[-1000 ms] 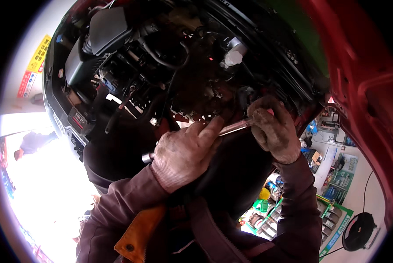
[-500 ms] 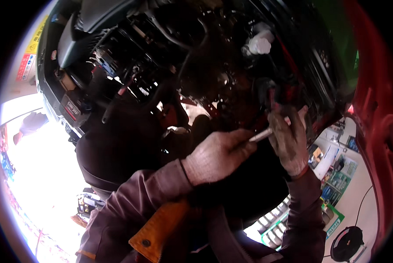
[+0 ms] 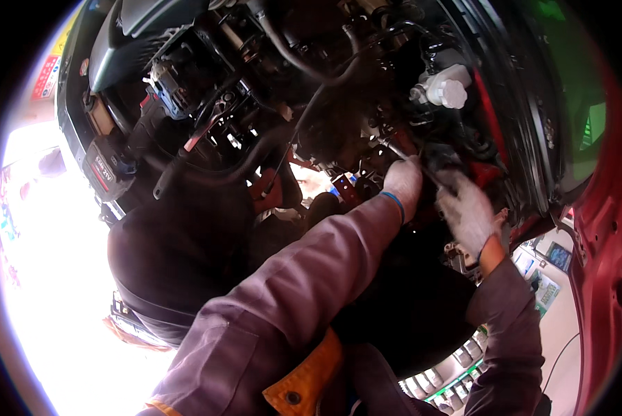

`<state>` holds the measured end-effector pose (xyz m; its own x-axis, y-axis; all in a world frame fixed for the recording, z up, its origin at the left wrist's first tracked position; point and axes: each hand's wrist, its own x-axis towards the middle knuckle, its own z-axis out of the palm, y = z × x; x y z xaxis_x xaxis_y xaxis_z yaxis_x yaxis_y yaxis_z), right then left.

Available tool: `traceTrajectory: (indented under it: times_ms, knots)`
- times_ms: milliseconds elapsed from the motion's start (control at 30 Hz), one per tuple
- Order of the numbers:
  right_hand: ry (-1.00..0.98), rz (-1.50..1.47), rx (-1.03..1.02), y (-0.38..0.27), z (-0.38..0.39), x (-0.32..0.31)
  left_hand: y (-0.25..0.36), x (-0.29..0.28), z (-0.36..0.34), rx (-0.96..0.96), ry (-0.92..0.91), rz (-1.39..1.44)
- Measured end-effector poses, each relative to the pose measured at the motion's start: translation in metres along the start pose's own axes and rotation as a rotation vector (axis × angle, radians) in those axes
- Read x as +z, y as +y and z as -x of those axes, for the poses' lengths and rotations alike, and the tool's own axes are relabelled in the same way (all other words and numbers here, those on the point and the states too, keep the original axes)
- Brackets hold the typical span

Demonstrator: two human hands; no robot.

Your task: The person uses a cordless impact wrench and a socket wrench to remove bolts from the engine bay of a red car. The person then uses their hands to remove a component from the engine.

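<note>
My gloved left hand (image 3: pixel 401 184) reaches deep into the engine bay (image 3: pixel 304 62), closed on a slim metal tool (image 3: pixel 396 148) that extends toward metal fittings at the centre. Just to its right, my gloved right hand (image 3: pixel 467 211) is motion-blurred, its fingertips against dark parts whose shape I cannot make out. Above both hands sits a pale reservoir with a round white cap (image 3: pixel 450 93). Black hoses (image 3: pixel 325 76) run across the bay, and the far end of the metal tool is partly hidden among the parts.
A dark battery-like block (image 3: pixel 106 173) sits at the bay's left edge. Black covered bodywork (image 3: pixel 165 263) lies under my left arm. Red body panels (image 3: pixel 602 270) and a black trim rail (image 3: pixel 505 111) bound the right. Shelves of goods (image 3: pixel 463 360) show beyond, below right.
Both hands have moved from holding the metal tool crosswise lower down to farther into the bay; my left hand went up and rightward, and the tool now points upper left into the engine.
</note>
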<state>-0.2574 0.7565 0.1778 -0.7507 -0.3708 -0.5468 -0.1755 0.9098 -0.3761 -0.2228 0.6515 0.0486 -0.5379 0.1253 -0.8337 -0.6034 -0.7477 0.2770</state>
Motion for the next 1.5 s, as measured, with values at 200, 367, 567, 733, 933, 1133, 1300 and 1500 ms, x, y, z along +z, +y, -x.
traceTrajectory:
  times_ms: [200, 367, 567, 733, 933, 1133, 1300, 1500]
  knots:
    - [-0.16, 0.514, -0.05, -0.014, -0.105, 0.023, 0.0, -0.067, 0.092, 0.315, 0.067, -0.762]
    - [-0.283, 0.731, 0.019, -0.016, -0.167, 0.054, 0.035, -0.123, 0.158, 0.586, 0.117, -0.857]
    - [-0.402, 0.77, -0.145, 0.014, -0.183, 0.023, 0.075, -0.188, 0.192, 0.425, 0.078, -0.873]
    - [-0.377, 0.661, -0.299, 0.04, -0.184, 0.015, 0.07, -0.189, 0.185, 0.519, 0.014, -0.943]
    - [-0.311, 1.153, -0.552, 0.003, -0.186, 0.039, 0.067, -0.191, 0.18, 0.458, -0.024, -0.938]
    - [-0.344, 1.052, -0.299, 0.017, -0.188, 0.055, 0.073, -0.189, 0.179, 0.443, -0.02, -0.925]
    - [-0.437, 0.17, 0.292, 0.087, -0.215, 0.047, 0.073, -0.19, 0.181, 0.428, -0.05, -0.911]
    - [-0.574, 0.144, 0.568, 0.032, -0.214, 0.033, 0.072, -0.19, 0.183, 0.301, -0.057, -0.824]
